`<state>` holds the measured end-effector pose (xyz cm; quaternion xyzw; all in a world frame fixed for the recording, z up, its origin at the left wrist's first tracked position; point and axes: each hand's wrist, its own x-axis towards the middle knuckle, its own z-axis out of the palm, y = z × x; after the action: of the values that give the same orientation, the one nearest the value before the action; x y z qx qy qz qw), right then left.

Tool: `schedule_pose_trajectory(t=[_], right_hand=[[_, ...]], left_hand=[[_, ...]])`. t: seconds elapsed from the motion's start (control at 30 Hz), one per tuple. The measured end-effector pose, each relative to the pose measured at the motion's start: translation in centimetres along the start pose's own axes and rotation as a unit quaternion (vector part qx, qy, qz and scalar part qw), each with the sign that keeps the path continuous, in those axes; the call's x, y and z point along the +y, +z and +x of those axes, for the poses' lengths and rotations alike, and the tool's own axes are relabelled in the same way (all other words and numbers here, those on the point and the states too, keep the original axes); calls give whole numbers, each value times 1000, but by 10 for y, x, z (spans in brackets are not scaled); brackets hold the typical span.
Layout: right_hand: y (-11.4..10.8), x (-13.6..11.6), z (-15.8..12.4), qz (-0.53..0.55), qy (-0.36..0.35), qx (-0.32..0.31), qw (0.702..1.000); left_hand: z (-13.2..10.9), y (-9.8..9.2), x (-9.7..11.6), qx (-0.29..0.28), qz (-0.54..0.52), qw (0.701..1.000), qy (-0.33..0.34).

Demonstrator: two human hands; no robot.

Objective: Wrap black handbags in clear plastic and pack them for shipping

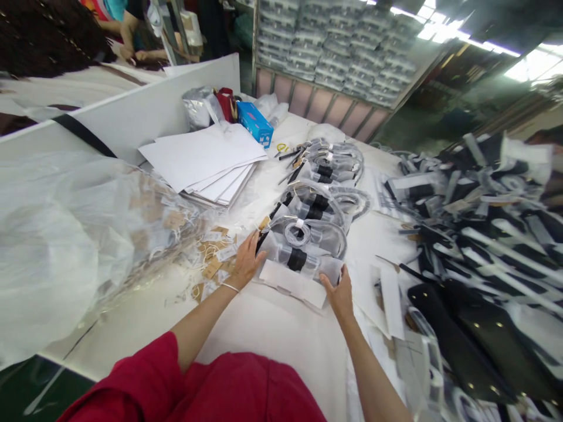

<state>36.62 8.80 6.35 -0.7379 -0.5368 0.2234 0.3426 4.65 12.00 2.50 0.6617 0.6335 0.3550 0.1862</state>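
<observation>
Directly before me stands a handbag (297, 259) with a black middle band, clear plastic wrap and a white paper flap (292, 284) along its front. Its plastic-wrapped handle (338, 237) loops up behind a small coiled ring (297, 231). My left hand (247, 258) grips its left side, fingers along the dark edge. At the right end, my right hand (339, 291) holds the corner between thumb and fingers. More wrapped handbags (323, 170) stand in a row behind, close against this one.
Brown and white hang tags (213, 266) lie scattered at left beside a large clear plastic bag (53, 246). Behind are white paper sheets (206, 152) and a blue box (255, 124). Black bag parts (484, 334) heap up at right. Other people work beyond the white partition (193, 82).
</observation>
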Motion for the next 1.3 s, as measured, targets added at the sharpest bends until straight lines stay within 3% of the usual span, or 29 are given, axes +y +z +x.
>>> schedule_pose_trajectory(t=[0.07, 0.13, 0.2, 0.3, 0.37, 0.5, 0.63, 0.77, 0.87, 0.97, 1.17, 1.3], right_hand=[[-14, -2, -24, -39, -27, 70, 996], [-25, 3, -54, -52, -57, 116, 990], [-29, 14, -86, -44, -73, 87, 993], [-19, 34, -125, -40, -87, -45, 994], [-8, 44, -141, -61, -98, -106, 988], [3, 51, -158, -176, -61, -158, 970], [-14, 60, -184, -284, 31, -237, 929], [-34, 72, -234, -289, 88, -268, 915], [-39, 72, -263, -292, 120, -284, 905], [-40, 62, -269, -308, 142, -298, 892], [-48, 49, -264, -309, 129, -306, 891], [-43, 63, -268, -299, 108, -293, 902]], left_hand=[[-28, -16, 3, 27, 3, 1000, -1], [-64, -25, 7, 8, -1, 1000, -6], [-101, -24, 13, -87, -1, 996, -8], [-134, -6, 26, -267, -32, 962, 39], [-134, 12, 37, -321, -47, 944, 59], [-95, 41, 55, -345, -16, 937, 45], [-64, 57, 60, -375, 13, 925, 53], [-63, 60, 57, -387, 60, 917, 77], [-77, 54, 60, -399, 133, 899, 123], [-102, 42, 69, -441, 200, 855, 185], [-184, 20, 86, -505, 300, 775, 233], [-231, 13, 88, -525, 277, 771, 230]])
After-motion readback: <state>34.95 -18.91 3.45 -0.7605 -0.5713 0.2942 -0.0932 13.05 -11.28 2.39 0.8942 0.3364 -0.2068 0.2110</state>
